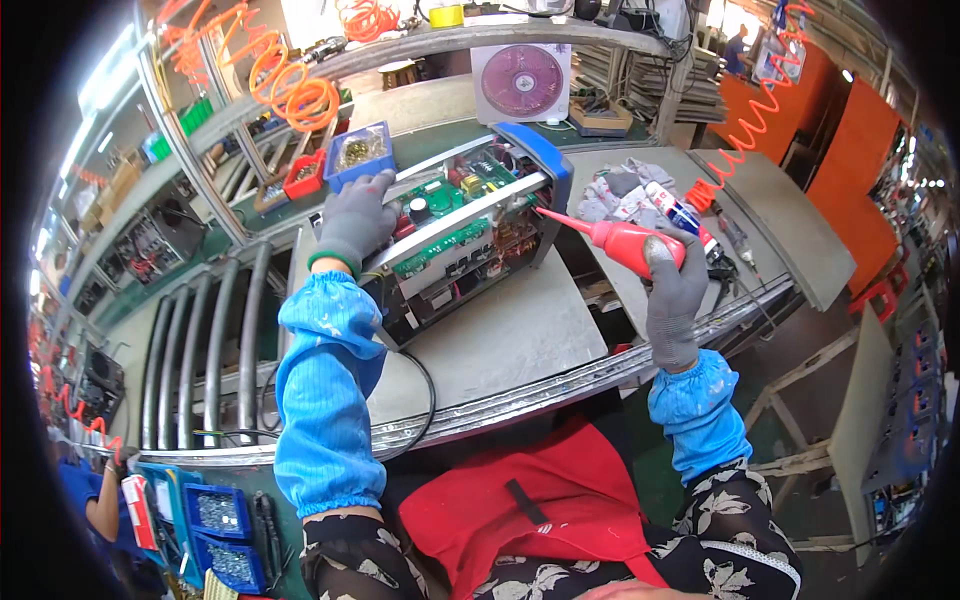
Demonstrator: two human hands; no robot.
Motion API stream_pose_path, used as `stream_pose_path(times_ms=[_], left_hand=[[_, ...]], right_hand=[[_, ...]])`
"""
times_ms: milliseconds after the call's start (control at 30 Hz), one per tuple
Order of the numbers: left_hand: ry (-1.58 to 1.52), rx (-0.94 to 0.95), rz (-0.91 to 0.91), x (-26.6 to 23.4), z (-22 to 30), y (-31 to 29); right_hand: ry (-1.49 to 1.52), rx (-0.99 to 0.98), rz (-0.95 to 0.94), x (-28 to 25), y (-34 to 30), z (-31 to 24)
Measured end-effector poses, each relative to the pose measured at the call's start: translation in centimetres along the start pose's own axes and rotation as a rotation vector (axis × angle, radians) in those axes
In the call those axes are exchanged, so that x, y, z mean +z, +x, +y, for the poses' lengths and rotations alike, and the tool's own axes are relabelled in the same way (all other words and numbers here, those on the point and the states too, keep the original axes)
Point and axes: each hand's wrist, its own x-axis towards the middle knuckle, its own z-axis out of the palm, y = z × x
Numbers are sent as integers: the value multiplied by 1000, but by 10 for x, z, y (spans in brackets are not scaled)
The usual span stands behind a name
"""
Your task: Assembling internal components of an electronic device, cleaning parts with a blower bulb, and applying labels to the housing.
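Observation:
An open machine chassis [470, 225] with green circuit boards, metal rails and a blue end panel lies on the bench in front of me. My left hand [358, 222], in a grey glove, rests on its left end with the fingers spread. In my right hand [676, 300], also gloved, is a red squeeze bottle [632, 247] with a long thin nozzle. The bottle is tilted, and its tip points left at the inside of the chassis beside the blue panel. Whether the tip touches anything there, I cannot tell.
Behind the chassis stand a blue bin [360, 158] of small metal parts and a red bin [304, 174]. Rags [625, 192], a white-and-blue tube [672, 208] and a screwdriver-like tool [737, 240] lie at right. Metal rollers [208, 345] are at left; coiled orange hoses [295, 90] hang above.

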Motion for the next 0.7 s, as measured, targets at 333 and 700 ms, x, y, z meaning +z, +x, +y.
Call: stream_pose_path(times_ms=[333,700], left_hand=[[-741,211,211,10,144,-86],[-1601,-431,-326,55,203,-91]], right_hand=[[484,556,-112,25,-39,47],[134,609,-522,19,-27,64]])
